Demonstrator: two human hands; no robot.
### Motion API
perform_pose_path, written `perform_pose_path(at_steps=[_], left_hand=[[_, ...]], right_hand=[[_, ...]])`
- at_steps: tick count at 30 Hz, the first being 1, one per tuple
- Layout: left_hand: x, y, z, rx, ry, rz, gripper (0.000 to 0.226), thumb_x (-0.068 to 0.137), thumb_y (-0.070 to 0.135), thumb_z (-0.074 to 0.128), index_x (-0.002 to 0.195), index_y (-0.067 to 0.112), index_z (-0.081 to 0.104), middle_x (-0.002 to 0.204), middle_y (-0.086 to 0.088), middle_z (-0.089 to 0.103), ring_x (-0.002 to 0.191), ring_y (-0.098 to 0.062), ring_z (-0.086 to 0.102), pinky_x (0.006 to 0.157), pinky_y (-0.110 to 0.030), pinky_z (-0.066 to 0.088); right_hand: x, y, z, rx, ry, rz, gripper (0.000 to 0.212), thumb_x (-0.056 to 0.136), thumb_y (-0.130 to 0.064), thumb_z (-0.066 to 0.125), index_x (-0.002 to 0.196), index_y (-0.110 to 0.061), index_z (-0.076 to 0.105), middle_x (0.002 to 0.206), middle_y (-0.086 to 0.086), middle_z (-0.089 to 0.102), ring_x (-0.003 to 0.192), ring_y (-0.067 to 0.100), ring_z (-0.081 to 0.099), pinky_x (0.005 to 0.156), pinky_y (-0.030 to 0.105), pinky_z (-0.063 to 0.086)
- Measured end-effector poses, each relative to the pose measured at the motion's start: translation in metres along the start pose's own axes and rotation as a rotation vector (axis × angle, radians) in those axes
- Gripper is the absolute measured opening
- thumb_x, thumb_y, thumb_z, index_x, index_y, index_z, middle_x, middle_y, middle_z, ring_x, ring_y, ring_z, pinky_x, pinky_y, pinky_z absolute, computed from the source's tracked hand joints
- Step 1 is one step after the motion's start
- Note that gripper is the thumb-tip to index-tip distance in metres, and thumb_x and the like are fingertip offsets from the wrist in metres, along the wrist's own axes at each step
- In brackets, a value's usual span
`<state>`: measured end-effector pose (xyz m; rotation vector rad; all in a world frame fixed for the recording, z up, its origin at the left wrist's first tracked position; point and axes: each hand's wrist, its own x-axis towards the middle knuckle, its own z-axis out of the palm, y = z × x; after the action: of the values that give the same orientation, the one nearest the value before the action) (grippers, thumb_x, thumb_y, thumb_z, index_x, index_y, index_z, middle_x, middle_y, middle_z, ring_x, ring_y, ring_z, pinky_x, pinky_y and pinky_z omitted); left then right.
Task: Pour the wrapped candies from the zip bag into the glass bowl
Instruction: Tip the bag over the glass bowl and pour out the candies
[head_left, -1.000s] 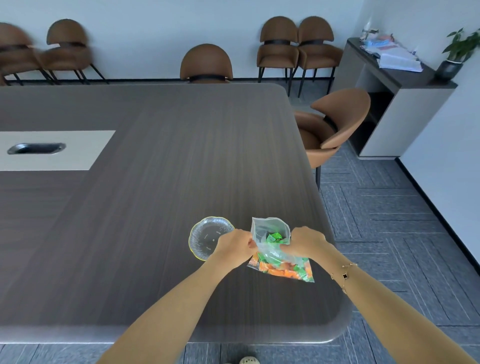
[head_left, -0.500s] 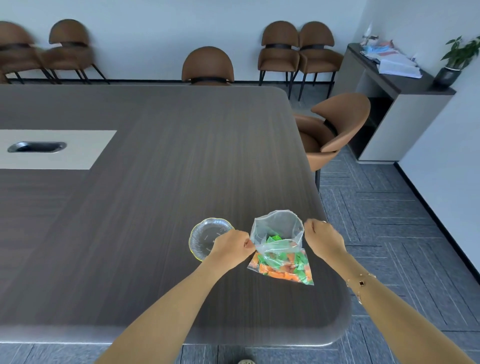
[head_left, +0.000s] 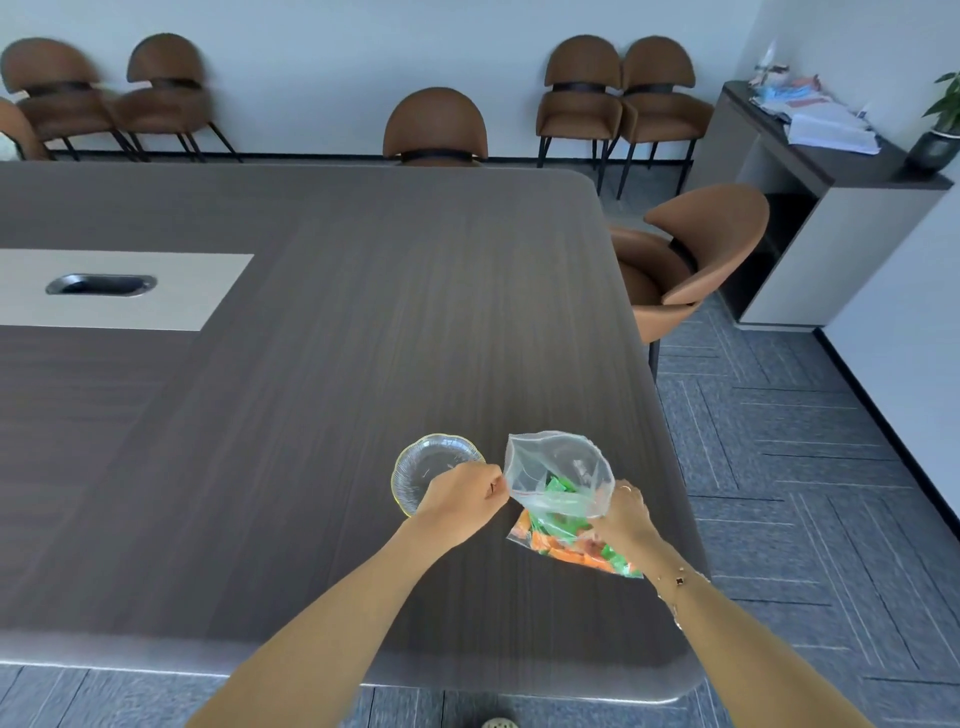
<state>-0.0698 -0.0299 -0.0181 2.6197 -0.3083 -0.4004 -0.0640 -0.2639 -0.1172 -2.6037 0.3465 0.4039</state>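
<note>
Clear plastic zip bag of green and orange wrapped candies held just above the dark wood-grain bench, near its right edge toward the near right corner, mouth gaping open and tilted upward. Left hand, grip pinched shut on the bag's left rim. Right hand, grip closed on the bag's right side, fingers partly hidden behind the plastic. Candies heaped in the bag's lower end. Round, gold-rimmed glass bowl on the bench just left of the bag, partly covered by the left hand.

Bright, even daylight, soft shadows, wide-angle bending at the edges, slight softness throughout.
</note>
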Motion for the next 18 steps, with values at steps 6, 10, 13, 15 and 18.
perform_pose_path(at_steps=[6,10,13,15,18], left_hand=[[0.0,-0.024,-0.001,-0.079,-0.008,-0.073,0.037,0.102,0.031,0.026,0.099,0.012,0.058,0.098,-0.007,0.069,0.09,-0.028,0.063,0.086,-0.043,0.051],[-0.003,-0.032,0.002,-0.008,-0.032,-0.041,0.03,0.101,0.027,0.032,0.111,0.014,0.057,0.108,-0.005,0.065,0.097,-0.026,0.063,0.088,-0.043,0.051],[-0.008,-0.038,0.008,0.042,-0.113,0.045,0.037,0.095,0.025,0.047,0.131,0.019,0.046,0.128,-0.003,0.056,0.111,-0.025,0.058,0.095,-0.04,0.048],[-0.011,-0.041,0.014,0.108,-0.153,0.12,0.059,0.09,0.026,0.056,0.143,0.02,0.03,0.139,-0.006,0.047,0.123,-0.028,0.049,0.103,-0.042,0.042],[-0.021,-0.041,0.019,0.046,-0.127,0.19,0.085,0.086,0.026,0.06,0.15,0.021,0.005,0.152,-0.007,0.031,0.134,-0.028,0.038,0.112,-0.043,0.035]], right_hand=[[-0.019,-0.028,-0.029,0.413,0.001,0.088,0.032,0.096,-0.012,0.038,0.125,-0.008,0.051,0.083,0.002,0.059,0.06,0.009,0.051,0.045,0.013,0.041],[-0.022,-0.042,-0.038,0.528,0.058,0.081,0.032,0.1,-0.014,0.035,0.123,-0.003,0.054,0.076,-0.003,0.054,0.058,0.005,0.047,0.041,0.009,0.038],[-0.024,-0.058,-0.041,0.557,0.029,0.075,0.028,0.1,-0.014,0.035,0.115,-0.003,0.055,0.069,-0.002,0.051,0.05,0.007,0.044,0.031,0.006,0.032],[-0.022,-0.07,-0.041,0.565,0.008,0.067,0.024,0.1,-0.016,0.034,0.1,-0.005,0.055,0.065,0.0,0.05,0.045,0.007,0.044,0.031,0.011,0.032],[-0.018,-0.088,-0.04,0.511,0.004,0.046,0.032,0.101,-0.017,0.032,0.088,-0.002,0.058,0.07,0.009,0.052,0.051,0.014,0.046,0.043,0.024,0.033]])
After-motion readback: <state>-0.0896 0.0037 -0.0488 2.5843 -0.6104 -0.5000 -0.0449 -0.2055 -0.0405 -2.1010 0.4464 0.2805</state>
